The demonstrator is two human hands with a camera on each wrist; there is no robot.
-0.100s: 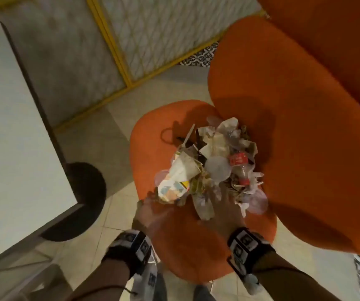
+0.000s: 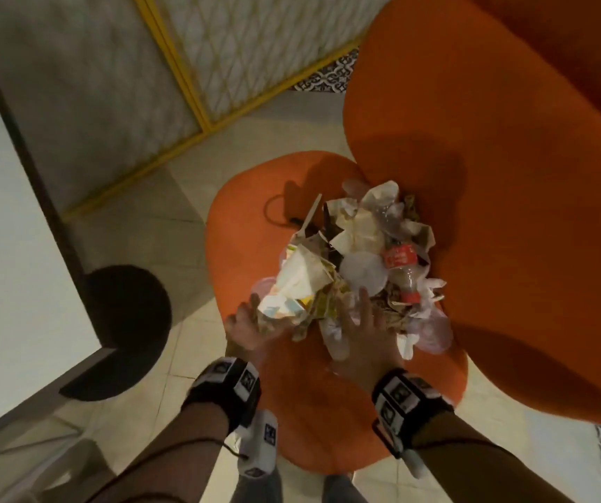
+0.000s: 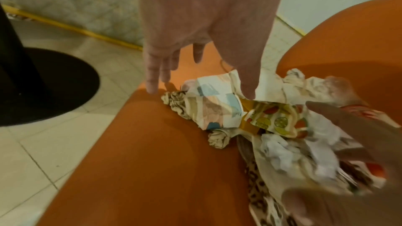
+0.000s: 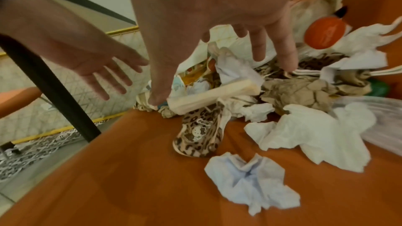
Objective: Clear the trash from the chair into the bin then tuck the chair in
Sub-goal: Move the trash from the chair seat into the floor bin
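Observation:
A heap of trash lies on the orange chair seat: crumpled paper, wrappers, clear lids and a plastic bottle with a red label. My left hand reaches with straight fingers to the heap's near left edge, by a printed paper wrapper. My right hand is spread over the heap's near side, fingers straight above tissues and a leopard-print wrapper. Neither hand grips anything. No bin is in view.
The chair's tall orange back rises on the right. A white table with a black round base stands on the left. Tiled floor and a yellow-framed panel lie beyond.
Both hands have moved slightly forward onto the near edge of the heap.

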